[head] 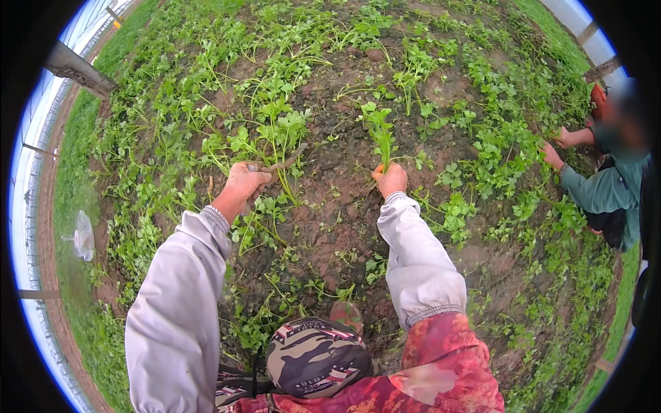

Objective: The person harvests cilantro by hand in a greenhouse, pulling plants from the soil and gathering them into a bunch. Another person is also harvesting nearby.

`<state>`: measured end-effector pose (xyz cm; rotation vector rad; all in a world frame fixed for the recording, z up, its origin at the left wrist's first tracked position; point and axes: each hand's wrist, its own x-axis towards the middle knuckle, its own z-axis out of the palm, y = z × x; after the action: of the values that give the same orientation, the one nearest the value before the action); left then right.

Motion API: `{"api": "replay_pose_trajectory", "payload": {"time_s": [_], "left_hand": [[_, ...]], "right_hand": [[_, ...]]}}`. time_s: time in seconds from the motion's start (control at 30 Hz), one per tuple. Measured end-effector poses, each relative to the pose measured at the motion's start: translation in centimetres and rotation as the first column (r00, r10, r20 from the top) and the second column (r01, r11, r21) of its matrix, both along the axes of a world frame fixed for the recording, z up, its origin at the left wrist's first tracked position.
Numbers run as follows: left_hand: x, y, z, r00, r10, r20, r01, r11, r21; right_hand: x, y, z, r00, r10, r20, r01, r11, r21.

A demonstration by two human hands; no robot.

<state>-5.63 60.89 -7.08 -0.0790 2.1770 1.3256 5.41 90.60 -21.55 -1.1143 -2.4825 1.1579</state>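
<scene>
My left hand [241,184] is closed around a small hand tool with a curved, rust-brown blade [286,161], possibly a sickle. The blade points right, in front of the stems of a leafy celery-like plant [281,129]. In my right hand [391,179] is an upright small bunch of green celery-like stems [383,137], gripped near the lower ends. Both hands are low over the brown soil [330,188], with a strip of bare earth between them. My fingers hide the tool's handle and most of the bunch's base.
At right, a co-worker in a green sleeve [594,188] reaches both hands into the plants. A post [80,69] rises at upper left, and a clear plastic bag [83,236] lies at left. My camouflage-clad knee [315,356] and shoe [346,314] are below.
</scene>
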Motion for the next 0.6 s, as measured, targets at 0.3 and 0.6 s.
{"api": "replay_pose_trajectory", "payload": {"time_s": [0.3,0.6], "left_hand": [[2.1,3.1,5.0,0.462,-0.857,-0.229,0.354,0.415,-0.838],[3.7,8.4,8.6,0.129,-0.985,-0.113,0.506,0.164,-0.847]], "right_hand": [[2.7,-1.4,9.6,0.536,-0.324,-0.780,-0.331,0.769,-0.547],[10.0,-0.4,10.2,0.703,-0.519,-0.486,-0.208,0.504,-0.838]]}}
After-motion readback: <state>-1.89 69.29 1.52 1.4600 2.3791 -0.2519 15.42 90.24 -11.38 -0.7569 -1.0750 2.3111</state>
